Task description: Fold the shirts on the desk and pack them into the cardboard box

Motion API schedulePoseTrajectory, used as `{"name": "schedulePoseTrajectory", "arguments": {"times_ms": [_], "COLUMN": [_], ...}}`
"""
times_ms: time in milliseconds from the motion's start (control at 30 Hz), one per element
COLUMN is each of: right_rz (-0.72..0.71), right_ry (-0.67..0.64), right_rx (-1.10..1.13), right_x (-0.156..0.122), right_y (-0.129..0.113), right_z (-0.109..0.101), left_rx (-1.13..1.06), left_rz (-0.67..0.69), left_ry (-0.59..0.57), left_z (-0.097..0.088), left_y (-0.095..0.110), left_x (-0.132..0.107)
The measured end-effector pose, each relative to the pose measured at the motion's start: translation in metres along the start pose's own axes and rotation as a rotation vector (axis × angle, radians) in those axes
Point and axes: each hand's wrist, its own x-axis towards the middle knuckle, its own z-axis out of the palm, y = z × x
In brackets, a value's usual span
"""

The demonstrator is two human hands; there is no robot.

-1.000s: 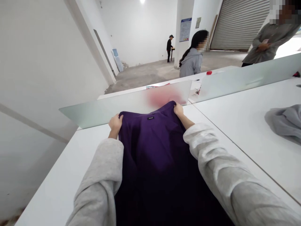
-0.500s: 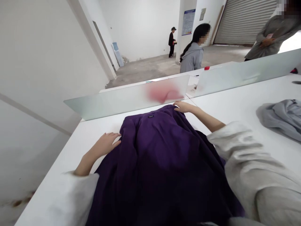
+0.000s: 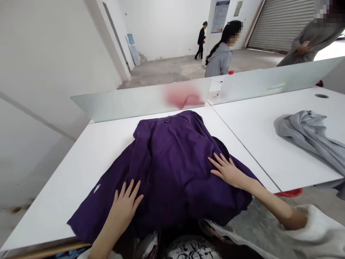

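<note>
A dark purple jacket [image 3: 172, 158] lies spread on the white table, its collar end with a small black label [image 3: 167, 121] toward the frosted divider. Its lower edge hangs over the table's near side. My left hand [image 3: 125, 201] rests on the jacket's lower left, palm down with the fingers spread. On the right side of the garment, my right hand [image 3: 228, 171] lies flat with its fingers apart. Neither hand grasps the cloth. A small white mark [image 3: 97, 188] shows on the outer left part of the jacket.
A crumpled grey garment [image 3: 307, 133] lies on the table's right section. Frosted dividers [image 3: 142, 102] run along the far edge, with a blurred reddish shape behind one. A person in grey [image 3: 219, 59] is beyond them; two others stand farther off. A red item [image 3: 291, 193] shows below the table.
Both hands have moved from the collar end down toward the near part of the jacket. More of the jacket's lower edge and left side now shows. The view has shifted slightly.
</note>
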Motion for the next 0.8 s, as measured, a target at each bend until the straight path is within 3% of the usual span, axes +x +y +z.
{"name": "schedulePoseTrajectory", "arguments": {"times_ms": [67,167,400,567,667,800], "right_rz": [0.039,0.027,0.060,0.138,0.123,0.144], "right_ry": [-0.011,-0.013,-0.047,-0.138,-0.108,0.047], "right_rx": [-0.002,0.015,0.090,0.139,0.131,0.059], "right_x": [0.010,0.036,0.109,0.146,0.137,0.078], "right_y": [0.003,0.014,0.052,0.061,0.061,0.076], "right_z": [0.015,0.019,0.008,-0.011,-0.028,-0.042], "left_rx": [-0.024,-0.065,-0.103,-0.135,-0.153,-0.156], "left_rz": [-0.086,-0.128,-0.159,-0.209,-0.175,-0.008], "left_ry": [-0.058,-0.147,-0.157,-0.201,-0.165,-0.082], "left_z": [0.003,0.004,0.001,-0.012,-0.016,-0.031], "left_y": [0.010,0.011,-0.009,-0.014,-0.018,-0.040], "left_x": [0.018,0.042,0.090,0.128,0.129,0.097]}}
